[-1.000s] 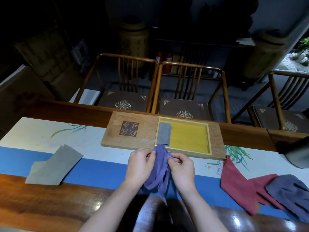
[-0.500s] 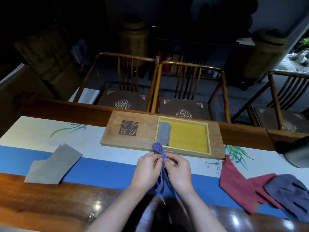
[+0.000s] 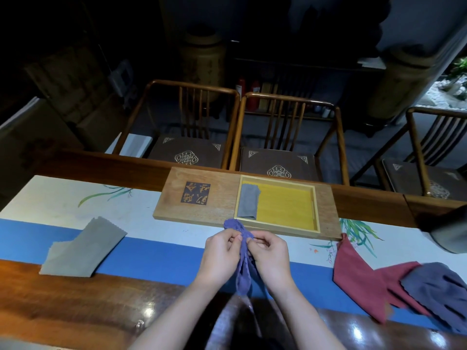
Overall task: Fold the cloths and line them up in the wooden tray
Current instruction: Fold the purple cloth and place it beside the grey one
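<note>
Near the lower centre of the frame, the fingertips of the left hand [image 3: 222, 251] and right hand [image 3: 270, 253] are pinched close together on the top edge of a purple cloth [image 3: 243, 263], which hangs bunched and crumpled between the palms, its tip poking up above the knuckles. Just beyond the hands, at centre frame, lies the wooden tray [image 3: 326, 198], its yellow-lined recess holding one folded grey cloth [image 3: 247, 202] pressed against the left wall. To do this step well, the hands probably need to find two corners, draw them apart so the fabric opens flat, then fold it into a narrow strip to sit just beside the grey one. At lower left a loose grey-green cloth [image 3: 80, 248] rests on the blue and white table runner [image 3: 156, 258]; at lower right lie a red cloth [image 3: 358, 276] and a dark blue cloth [image 3: 439, 289], overlapping. A dark square stamp [image 3: 195, 193] on the tray's left panel carries characters too stylised to read.
</note>
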